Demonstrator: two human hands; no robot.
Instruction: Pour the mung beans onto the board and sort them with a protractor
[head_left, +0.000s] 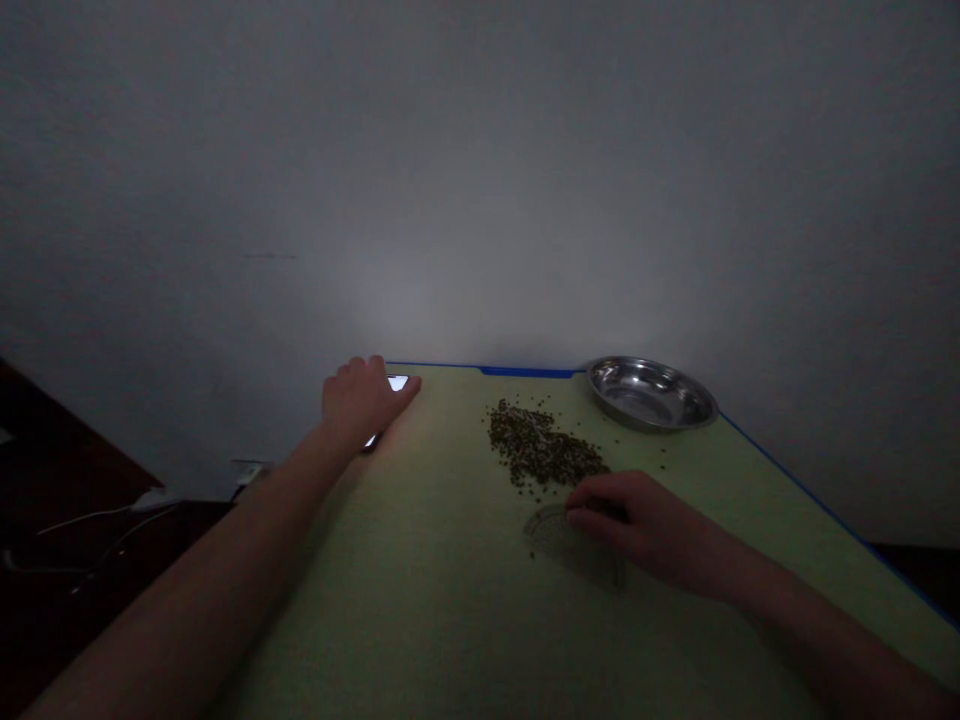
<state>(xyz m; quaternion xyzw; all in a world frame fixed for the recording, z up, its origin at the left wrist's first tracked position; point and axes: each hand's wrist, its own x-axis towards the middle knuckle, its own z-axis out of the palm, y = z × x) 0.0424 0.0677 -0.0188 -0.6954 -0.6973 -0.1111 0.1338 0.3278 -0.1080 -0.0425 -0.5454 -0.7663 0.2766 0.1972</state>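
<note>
At the table's left edge, my left hand [360, 400] curls over a phone [397, 382] with a lit screen. Its thumb lies along the phone's right side, and the palm hides most of it. My right hand [630, 515] is closed in a pinch at the rim of a clear, see-through container [551, 540]. Whatever those fingertips hold, if anything, is hidden. Dim light blurs the container's outline, so I cannot tell whether it is tilted. Just beyond it spreads a loose pile of small dark beans or seeds [540, 445], with several stray ones around.
A shiny metal bowl [649, 395] rests at the table's back right corner. The pale green tabletop [420, 600] has a blue edge and meets a grey wall [480, 180]. White cables [112, 525] and a wall socket [251, 470] are low on the left.
</note>
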